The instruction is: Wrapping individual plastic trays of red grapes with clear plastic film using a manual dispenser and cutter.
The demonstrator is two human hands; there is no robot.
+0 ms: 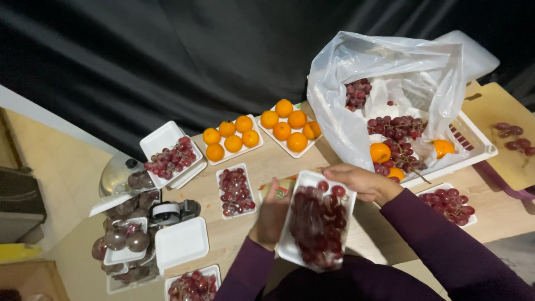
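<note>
Holding a white tray of red grapes [317, 223] level over the counter [267, 161], the left hand [271, 214] grips its near long edge and the right hand [362, 181] clasps its far corner. Keeping it flat and steady looks wise, since loose grapes would roll. Two trays of oranges [231, 139] sit behind; a smaller grape tray [234, 191] lies beside. The basket [473, 147], lined with a plastic bag [345, 83], holds more grapes and oranges.
</note>
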